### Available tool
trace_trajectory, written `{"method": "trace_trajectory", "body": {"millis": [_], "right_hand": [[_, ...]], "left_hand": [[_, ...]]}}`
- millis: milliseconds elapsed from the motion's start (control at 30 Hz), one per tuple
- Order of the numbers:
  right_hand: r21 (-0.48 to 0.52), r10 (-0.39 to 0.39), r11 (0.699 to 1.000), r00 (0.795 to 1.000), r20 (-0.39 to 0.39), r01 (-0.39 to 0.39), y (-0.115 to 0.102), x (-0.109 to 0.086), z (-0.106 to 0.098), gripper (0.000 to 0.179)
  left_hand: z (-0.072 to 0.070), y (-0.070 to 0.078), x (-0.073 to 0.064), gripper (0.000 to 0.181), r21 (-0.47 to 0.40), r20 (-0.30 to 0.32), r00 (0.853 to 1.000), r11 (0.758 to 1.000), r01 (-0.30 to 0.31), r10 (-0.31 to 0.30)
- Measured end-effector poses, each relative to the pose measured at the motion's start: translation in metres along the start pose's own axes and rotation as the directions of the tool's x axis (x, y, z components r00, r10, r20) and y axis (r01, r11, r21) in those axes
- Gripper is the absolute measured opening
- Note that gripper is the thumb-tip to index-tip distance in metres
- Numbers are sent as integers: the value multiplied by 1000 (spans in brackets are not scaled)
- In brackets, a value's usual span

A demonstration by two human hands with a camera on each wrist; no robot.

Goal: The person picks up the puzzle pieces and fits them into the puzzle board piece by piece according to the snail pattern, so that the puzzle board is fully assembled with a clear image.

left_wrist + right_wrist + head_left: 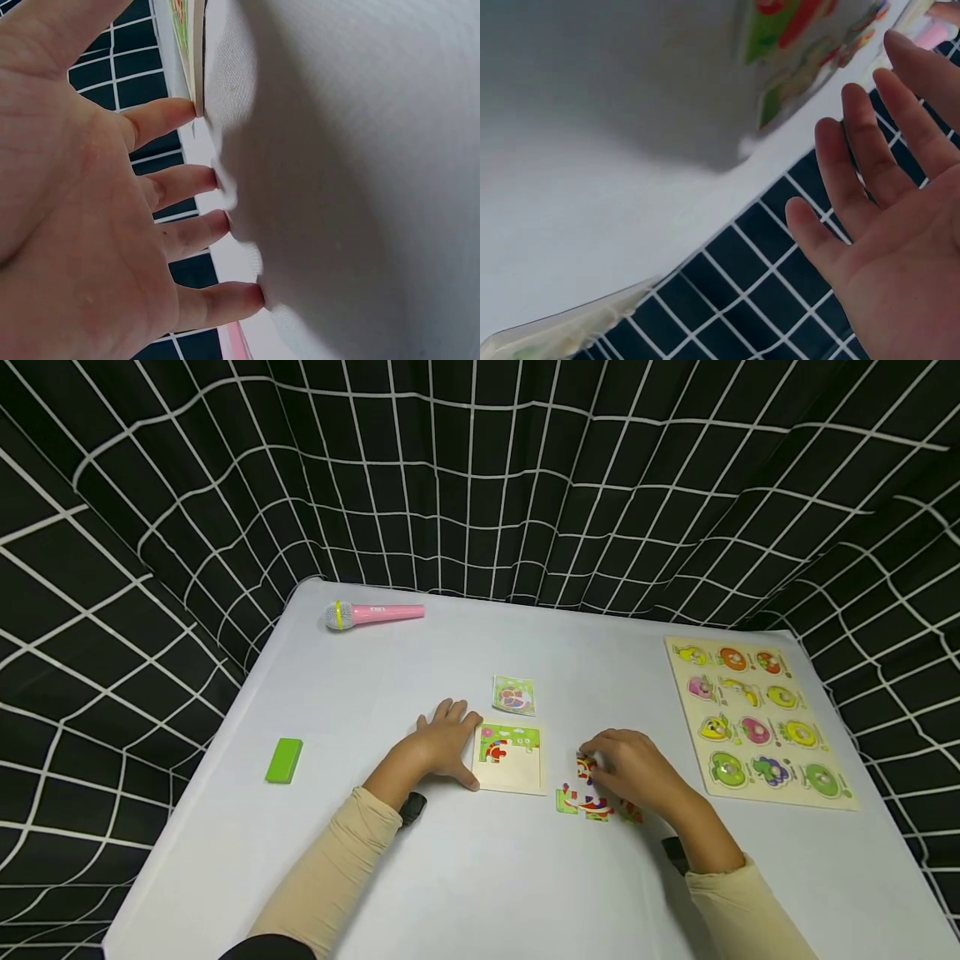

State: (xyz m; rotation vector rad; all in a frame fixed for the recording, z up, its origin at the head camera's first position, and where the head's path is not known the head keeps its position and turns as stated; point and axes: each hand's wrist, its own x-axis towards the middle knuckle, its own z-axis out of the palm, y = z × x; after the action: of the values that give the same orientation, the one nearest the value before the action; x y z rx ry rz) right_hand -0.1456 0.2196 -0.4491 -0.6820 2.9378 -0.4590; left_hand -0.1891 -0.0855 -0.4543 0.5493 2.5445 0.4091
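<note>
From my remote seat I see the black gridded curtain (465, 485) wrapping the far side and flanks of the white table (480, 877). The fruit board (797, 795) lies flat at the right, I think put aside to free the middle.

The right hand (633, 764) arches over the small stuff, fingers loosely bent; thumb and forefinger come down beside a patterned piece (584, 767), but I cannot tell whether they pinch it. The left hand (444, 745) is spread wide, thumb and forefinger against the left side of the puzzle tray (517, 777), other fingertips down on the cloth, probably to keep it from sliding. The tray lies between the hands, its top strip and a red curved bit filled in, the rest bare wood.

The pink microphone (386, 614) lies near the far edge, out of the way. A picture card (515, 696) sits just beyond the tray, likely for easy viewing. A green block (284, 761) rests well left. Loose pieces (597, 806) cluster right of the tray, seemingly for short reaches.
</note>
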Motion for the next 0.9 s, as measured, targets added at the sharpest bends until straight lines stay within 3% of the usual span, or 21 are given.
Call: {"method": "trace_trajectory", "body": {"millis": [600, 900], "right_hand": [[10, -24, 1000, 1000, -4, 25, 11, -6, 7, 29], [-14, -46, 999, 999, 6, 46, -3, 6, 6, 30]], "left_hand": [[-1, 0, -1, 105, -4, -1, 1000, 1000, 0, 0], [-1, 2, -1, 105, 8, 6, 1000, 1000, 8, -8]]}}
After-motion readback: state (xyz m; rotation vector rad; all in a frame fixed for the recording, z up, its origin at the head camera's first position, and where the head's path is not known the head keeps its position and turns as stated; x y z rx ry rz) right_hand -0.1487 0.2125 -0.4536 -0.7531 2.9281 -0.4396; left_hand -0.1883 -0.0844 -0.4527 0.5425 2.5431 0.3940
